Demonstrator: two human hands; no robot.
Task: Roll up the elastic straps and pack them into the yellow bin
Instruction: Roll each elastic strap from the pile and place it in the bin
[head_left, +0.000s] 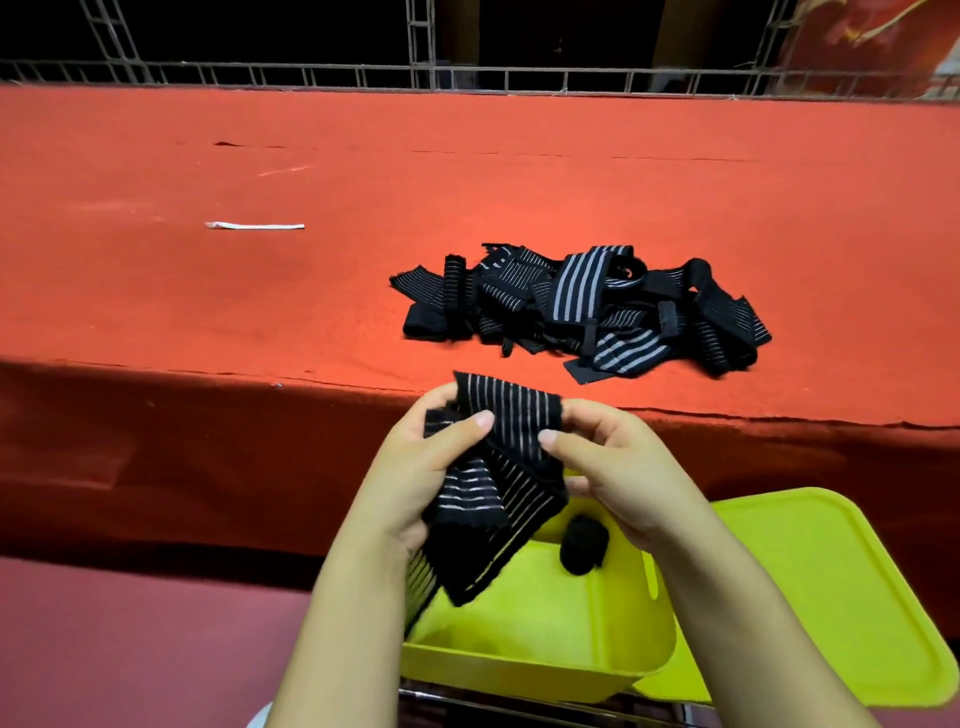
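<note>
A black elastic strap with thin pale stripes (511, 415) is held in front of the table edge, above the yellow bin (545, 665). My left hand (415, 467) grips its left side, thumb across the fabric. My right hand (618, 467) pinches its right edge with the thumb. The strap's loose end hangs down toward the bin. One rolled black strap (583, 545) lies inside the bin. A tangled pile of black striped straps (582, 306) sits on the red table beyond my hands.
The red cloth-covered table (260, 291) spans the view. A thin white strip (254, 225) lies on it at the left. The bin's yellow lid (831, 597) rests to the right of the bin. A metal truss rail (467, 78) runs behind the table.
</note>
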